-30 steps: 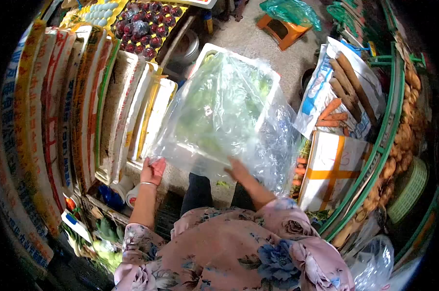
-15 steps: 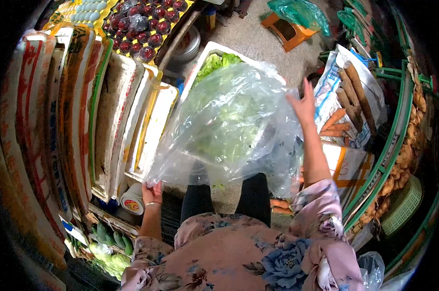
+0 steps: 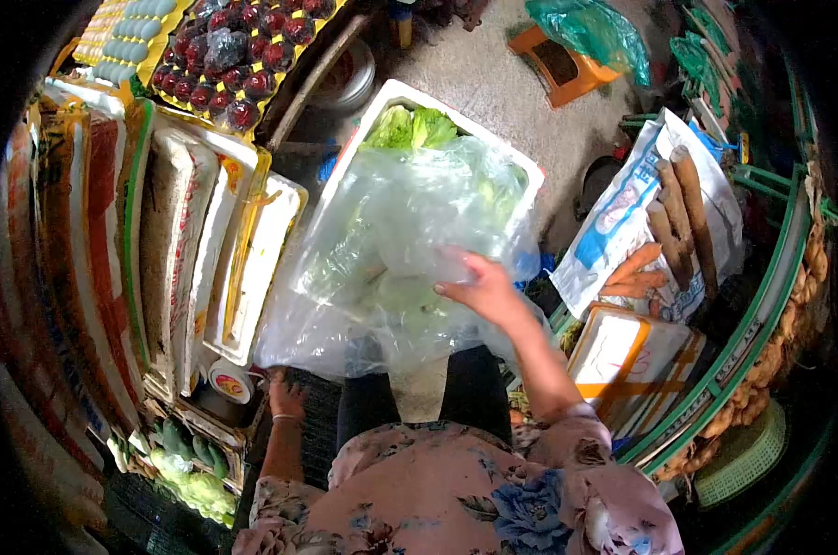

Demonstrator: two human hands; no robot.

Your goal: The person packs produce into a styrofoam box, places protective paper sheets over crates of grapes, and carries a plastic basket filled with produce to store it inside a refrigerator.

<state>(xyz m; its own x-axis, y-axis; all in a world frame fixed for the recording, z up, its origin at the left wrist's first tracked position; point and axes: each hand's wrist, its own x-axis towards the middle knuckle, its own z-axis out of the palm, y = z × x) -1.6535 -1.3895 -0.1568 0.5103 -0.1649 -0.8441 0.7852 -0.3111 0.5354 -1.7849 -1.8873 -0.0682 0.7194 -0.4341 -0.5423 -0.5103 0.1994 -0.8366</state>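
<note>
A clear plastic bag [image 3: 382, 268] lies spread over a white foam box [image 3: 527, 176]. Leafy green lettuce [image 3: 409, 128] shows at the box's far end, and more is seen dimly through the plastic. My right hand [image 3: 488, 294] is over the right side of the bag, thumb and fingers apart, holding nothing. Down at the bag's lower left corner is my left hand [image 3: 287, 398], fingers loosely stretched and just off the plastic. The box stands on the floor in front of my legs.
Stacked foam boxes [image 3: 173, 268] line the left side, below trays of dark red wrapped items [image 3: 238, 55] and eggs [image 3: 132, 46]. On the right lie long brown roots [image 3: 687, 203], carrots [image 3: 633, 268] and a taped box [image 3: 613, 356]. An orange stool [image 3: 567, 69] stands behind.
My right hand has swept left and down across the plastic, which now lies flatter over the box. My left hand has let go of the bag's corner and lowered slightly.
</note>
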